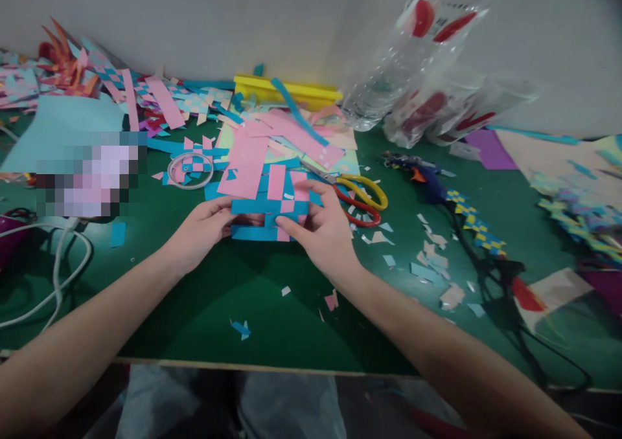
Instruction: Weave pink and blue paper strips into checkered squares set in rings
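Observation:
A woven mat of pink and blue paper strips (272, 207) lies on the green table (204, 309) in front of me. My left hand (201, 230) pinches the left end of a blue strip on the mat. My right hand (323, 228) grips the mat's lower right edge, thumb on top and fingers curled round it. Loose pink paper sheets (247, 160) lie just behind the mat.
Red-and-yellow scissors (362, 199) lie right of the mat, a tape ring (190, 169) to its left. A glue gun (427, 180) with its cord and paper scraps sit at right. Plastic bags (427, 76), a yellow tray (286, 90), other woven pieces and white cables (58, 264) surround the spot.

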`<control>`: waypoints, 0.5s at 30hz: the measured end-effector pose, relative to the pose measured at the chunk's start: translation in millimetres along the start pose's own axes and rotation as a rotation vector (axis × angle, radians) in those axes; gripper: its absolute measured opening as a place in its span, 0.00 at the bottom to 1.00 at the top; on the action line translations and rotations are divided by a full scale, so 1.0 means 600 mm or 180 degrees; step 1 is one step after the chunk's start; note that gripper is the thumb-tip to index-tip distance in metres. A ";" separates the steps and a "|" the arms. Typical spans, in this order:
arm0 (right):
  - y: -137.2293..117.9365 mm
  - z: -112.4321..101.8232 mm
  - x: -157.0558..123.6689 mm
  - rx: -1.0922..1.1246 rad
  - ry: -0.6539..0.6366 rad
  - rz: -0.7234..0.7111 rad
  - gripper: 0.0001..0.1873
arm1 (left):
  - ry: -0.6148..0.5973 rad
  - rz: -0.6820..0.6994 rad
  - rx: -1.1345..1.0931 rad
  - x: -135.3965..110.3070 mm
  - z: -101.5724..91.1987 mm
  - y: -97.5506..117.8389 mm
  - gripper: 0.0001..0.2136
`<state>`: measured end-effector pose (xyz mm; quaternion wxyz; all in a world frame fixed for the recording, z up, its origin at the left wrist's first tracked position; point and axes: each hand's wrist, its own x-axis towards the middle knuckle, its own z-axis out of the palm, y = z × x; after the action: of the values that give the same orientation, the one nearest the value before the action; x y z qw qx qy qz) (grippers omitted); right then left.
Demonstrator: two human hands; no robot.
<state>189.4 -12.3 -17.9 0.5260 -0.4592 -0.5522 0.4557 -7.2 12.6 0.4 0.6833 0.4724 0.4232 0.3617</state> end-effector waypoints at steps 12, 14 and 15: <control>-0.002 0.058 0.011 0.0372 0.0316 0.0136 0.39 | -0.0006 0.0210 -0.0162 -0.006 -0.007 0.006 0.16; -0.007 0.066 0.014 0.0439 0.0308 0.0123 0.37 | 0.0143 0.0285 -0.0137 -0.007 -0.010 0.004 0.18; -0.009 0.070 0.015 0.0427 0.0310 0.0099 0.35 | 0.0222 0.0327 -0.0093 -0.008 -0.012 0.003 0.18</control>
<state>147.3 -5.0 -12.4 0.5747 -0.4531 -0.4870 0.4768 -16.0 11.3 1.7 0.6555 0.4706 0.4166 0.4187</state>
